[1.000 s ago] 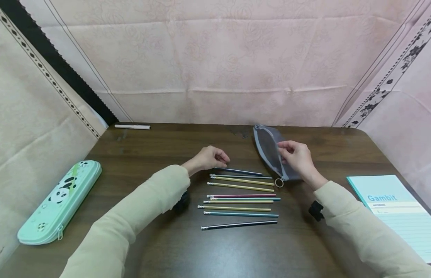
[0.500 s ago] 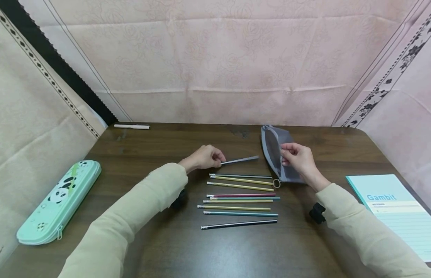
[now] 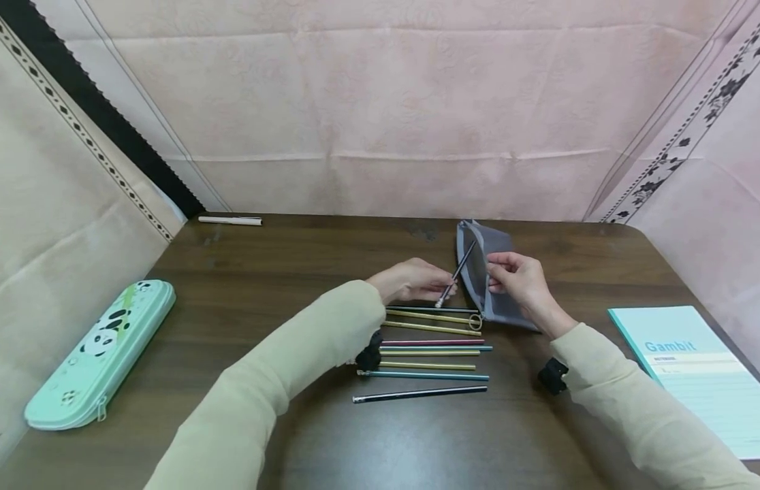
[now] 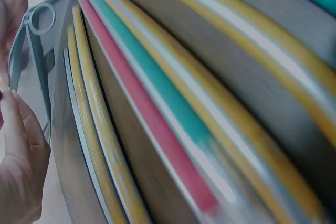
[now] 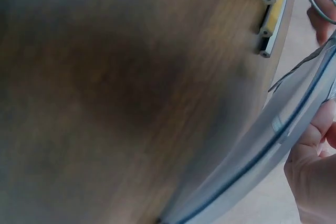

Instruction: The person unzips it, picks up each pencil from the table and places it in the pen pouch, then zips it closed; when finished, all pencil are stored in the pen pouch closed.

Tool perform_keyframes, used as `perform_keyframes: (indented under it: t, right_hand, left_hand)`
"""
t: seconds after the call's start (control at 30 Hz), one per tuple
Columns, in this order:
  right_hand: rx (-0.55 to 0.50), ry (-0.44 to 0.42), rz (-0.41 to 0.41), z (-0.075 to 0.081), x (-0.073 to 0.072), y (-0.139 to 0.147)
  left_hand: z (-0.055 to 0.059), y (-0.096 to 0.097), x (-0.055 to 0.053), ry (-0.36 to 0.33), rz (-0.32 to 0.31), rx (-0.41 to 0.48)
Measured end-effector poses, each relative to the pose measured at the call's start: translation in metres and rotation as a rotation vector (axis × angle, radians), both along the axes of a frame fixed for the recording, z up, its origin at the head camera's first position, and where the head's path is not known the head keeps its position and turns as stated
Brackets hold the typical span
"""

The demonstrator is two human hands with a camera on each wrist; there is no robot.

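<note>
In the head view my left hand (image 3: 419, 280) pinches a dark pencil (image 3: 460, 269), tilted up, its far end at the mouth of a grey-blue zip pouch (image 3: 502, 303). My right hand (image 3: 519, 279) pinches the near edge of that pouch and keeps its mouth spread. A ring (image 3: 475, 322) hangs from the zip end. Below my left hand lie several pencils in a row, among them a red pencil (image 3: 432, 341), a blue pencil (image 3: 423, 375) and a black pencil (image 3: 419, 394). In the right wrist view, my right hand (image 5: 315, 161) grips the pouch (image 5: 262, 156) by its zip edge.
A mint pencil case (image 3: 104, 354) with a panda print lies at the left. A white pen-like stick (image 3: 230, 220) sits near the far left edge. The Gambit notebook (image 3: 692, 381) lies at the right. Cloth curtains (image 3: 380, 122) surround the table on three sides.
The left hand lifted the dark pencil from the top of the row and brought it right, turning it upward to the pouch mouth. The right hand shifted the pouch slightly.
</note>
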State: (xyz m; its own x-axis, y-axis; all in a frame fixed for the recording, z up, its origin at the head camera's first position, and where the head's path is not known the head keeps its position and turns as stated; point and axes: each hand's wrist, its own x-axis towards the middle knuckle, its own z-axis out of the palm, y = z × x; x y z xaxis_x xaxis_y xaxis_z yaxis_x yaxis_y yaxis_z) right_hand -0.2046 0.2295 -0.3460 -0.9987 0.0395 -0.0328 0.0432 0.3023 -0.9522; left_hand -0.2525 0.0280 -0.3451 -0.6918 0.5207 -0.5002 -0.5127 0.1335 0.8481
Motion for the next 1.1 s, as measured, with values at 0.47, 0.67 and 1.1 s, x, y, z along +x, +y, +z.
perform_keyframes:
  t: [0.47,0.67,1.1]
  right_hand:
    - [-0.017,-0.016,0.017,0.003,0.002,-0.005]
    - [-0.018,-0.004,0.017,0.005,0.003,-0.005]
    - [-0.036,0.004,-0.011,0.002,0.004,0.002]
  left_hand:
    - [-0.001,0.046,0.006,0.014,0.183,-0.011]
    - [-0.002,0.047,0.006,0.059,0.192,0.018]
    - [-0.001,-0.023,-0.003,0.340,-0.118,-0.239]
